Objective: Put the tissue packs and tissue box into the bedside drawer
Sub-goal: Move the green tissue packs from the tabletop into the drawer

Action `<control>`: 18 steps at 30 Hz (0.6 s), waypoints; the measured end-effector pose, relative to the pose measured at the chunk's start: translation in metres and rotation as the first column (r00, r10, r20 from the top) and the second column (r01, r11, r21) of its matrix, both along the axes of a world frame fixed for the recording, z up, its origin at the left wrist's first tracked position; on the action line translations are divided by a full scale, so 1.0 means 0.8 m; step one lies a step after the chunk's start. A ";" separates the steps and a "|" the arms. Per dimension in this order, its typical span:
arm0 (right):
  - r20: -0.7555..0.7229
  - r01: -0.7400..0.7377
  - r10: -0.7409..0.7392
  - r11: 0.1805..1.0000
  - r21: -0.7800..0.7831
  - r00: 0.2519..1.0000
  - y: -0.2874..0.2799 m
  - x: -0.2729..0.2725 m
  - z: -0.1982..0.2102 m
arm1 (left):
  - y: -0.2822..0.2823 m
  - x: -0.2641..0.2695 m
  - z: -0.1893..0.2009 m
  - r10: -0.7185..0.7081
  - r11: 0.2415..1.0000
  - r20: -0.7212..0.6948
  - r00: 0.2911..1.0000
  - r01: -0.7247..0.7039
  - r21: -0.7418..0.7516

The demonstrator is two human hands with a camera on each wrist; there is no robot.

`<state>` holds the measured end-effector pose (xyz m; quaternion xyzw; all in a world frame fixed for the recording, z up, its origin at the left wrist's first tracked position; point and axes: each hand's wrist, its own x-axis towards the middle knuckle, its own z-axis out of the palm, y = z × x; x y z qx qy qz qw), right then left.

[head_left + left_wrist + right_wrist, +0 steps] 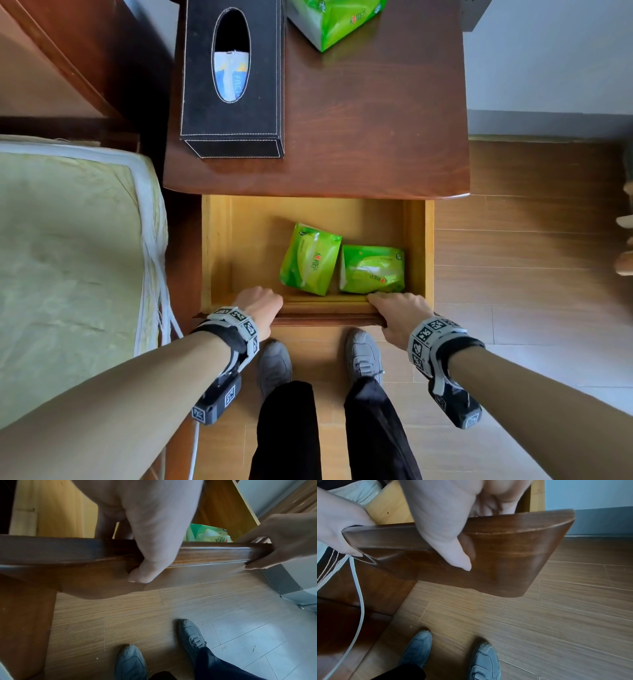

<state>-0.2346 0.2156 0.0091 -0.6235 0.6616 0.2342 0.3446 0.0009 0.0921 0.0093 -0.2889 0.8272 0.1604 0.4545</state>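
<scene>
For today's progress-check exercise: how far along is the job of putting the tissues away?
Done: two green tissue packs lie in the open drawer. In hand: left hand and right hand both grip the drawer front. Left: the black tissue box and another green pack sit on the bedside table.

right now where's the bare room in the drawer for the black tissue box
The drawer floor is bare on its left half, between the left wall and the two green packs, plus a strip behind them. The right front is crowded. The left hand and right hand grip the front edge. The black tissue box is on the nightstand top.
</scene>
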 end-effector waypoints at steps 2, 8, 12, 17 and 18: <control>-0.011 -0.028 0.028 1.000 0.000 1.000 0.000 0.001 -0.005 | 0.000 0.001 -0.004 0.003 1.000 -0.003 1.000 -0.003 -0.009; -0.021 -0.039 0.039 0.999 -0.014 0.999 0.002 0.002 -0.018 | 0.003 0.002 -0.019 -0.007 1.000 0.005 1.000 0.007 -0.026; -0.021 -0.029 0.028 0.999 -0.017 0.999 0.002 0.002 -0.026 | 0.003 0.000 -0.025 -0.037 0.998 0.009 0.999 0.037 -0.049; -0.012 0.001 -0.002 0.999 -0.035 1.000 0.001 0.007 -0.030 | -0.006 0.005 -0.022 -0.036 0.997 0.009 0.999 0.036 -0.061; -0.010 0.013 -0.013 0.999 -0.036 1.000 0.000 0.008 -0.028 | -0.008 0.006 -0.020 -0.034 0.998 0.006 0.999 0.034 -0.056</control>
